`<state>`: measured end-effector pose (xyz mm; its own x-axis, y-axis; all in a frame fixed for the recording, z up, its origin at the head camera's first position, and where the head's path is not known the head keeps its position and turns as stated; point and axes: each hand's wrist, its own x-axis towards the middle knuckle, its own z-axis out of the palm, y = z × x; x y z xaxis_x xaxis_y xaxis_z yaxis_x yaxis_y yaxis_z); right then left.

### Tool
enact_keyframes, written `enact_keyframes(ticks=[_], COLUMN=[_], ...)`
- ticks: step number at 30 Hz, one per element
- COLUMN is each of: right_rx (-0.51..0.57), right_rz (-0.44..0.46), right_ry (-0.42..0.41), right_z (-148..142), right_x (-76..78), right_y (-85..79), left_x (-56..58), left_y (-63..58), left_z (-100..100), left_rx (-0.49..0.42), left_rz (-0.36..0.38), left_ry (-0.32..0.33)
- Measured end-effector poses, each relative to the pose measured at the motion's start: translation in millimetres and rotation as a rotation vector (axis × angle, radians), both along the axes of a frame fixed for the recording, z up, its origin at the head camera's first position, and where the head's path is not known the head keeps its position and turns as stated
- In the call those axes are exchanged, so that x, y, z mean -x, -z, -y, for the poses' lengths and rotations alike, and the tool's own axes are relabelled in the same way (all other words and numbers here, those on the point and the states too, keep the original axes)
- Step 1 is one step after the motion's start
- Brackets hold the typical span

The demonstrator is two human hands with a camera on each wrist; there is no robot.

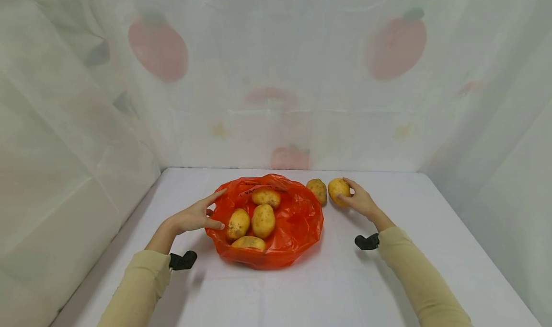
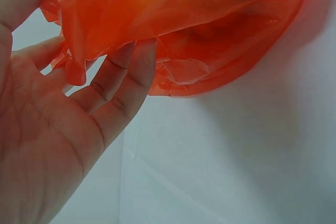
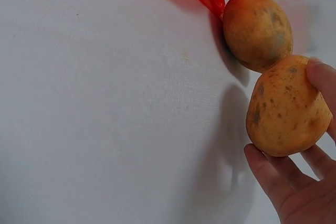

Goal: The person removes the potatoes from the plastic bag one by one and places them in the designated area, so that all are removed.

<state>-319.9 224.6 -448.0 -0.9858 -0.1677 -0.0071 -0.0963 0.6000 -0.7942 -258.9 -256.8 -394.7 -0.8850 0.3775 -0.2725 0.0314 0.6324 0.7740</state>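
A red plastic bag (image 1: 297,240) lies spread wide on the table, with several potatoes inside, one of them a yellow potato (image 1: 263,221) near its middle. At the bag's left rim is my left hand (image 1: 194,217), its thumb and index finger over the edge and other fingers lower down. The left wrist view has these fingers (image 2: 118,95) against the thin plastic, a fold hanging between them and the thumb. My right hand (image 1: 362,203) grips a speckled potato (image 3: 286,108) between thumb and fingers, right of the bag. Another potato (image 3: 257,31) sits between that one and the bag.
The white-covered table (image 1: 345,288) ends at a pale curtain (image 1: 336,135) behind it. More curtain hangs along both sides. A small black device (image 1: 183,260) is strapped at the left wrist, and a similar black device (image 1: 366,242) at the right.
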Motion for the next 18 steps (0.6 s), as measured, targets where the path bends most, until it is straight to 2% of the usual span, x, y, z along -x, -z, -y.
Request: enact_keyframes(ticks=[6, 18], right_rx=[-0.016, -0.04], right_rz=[0.0, 0.003], right_ry=[0.005, 0.024], right_z=[2.3, 6.0], right_x=[1.5, 5.3], right_y=[2.6, 7.4], left_x=[-0.7, -1.2], left_y=[-0.5, -0.3], left_z=[0.8, -0.6], left_rx=[-0.006, -0.008], left_rz=[0.003, 0.002], left_ry=[0.016, 0.0])
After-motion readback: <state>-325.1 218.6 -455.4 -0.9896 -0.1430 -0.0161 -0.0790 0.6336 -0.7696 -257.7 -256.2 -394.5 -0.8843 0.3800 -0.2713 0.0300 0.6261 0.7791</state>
